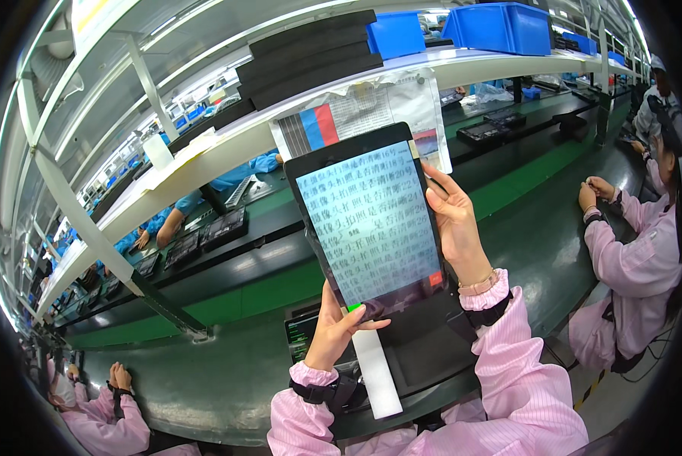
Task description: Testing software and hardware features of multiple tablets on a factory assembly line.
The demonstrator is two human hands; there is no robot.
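A black-framed tablet (367, 220) is held up and tilted in front of me, its lit screen filled with rows of dark printed characters. My left hand (333, 327) grips its lower left corner, thumb over the front edge beside a small green patch. At the upper right edge, my right hand (455, 216) holds the tablet with the thumb along the frame and the other fingers partly hidden behind it. Below lies a black mat (432, 346) on the bench, with a white strip (377, 372) beside it. A dark device with a lit screen (299, 334) is partly covered by my left hand.
A white shelf (493, 62) crosses above the bench, carrying black foam sheets (307, 57) and blue bins (500, 29). Printed sheets (356, 114) hang from it. Several dark devices (493, 128) rest on the green-edged line behind. Co-workers in pink sit at both sides (633, 243).
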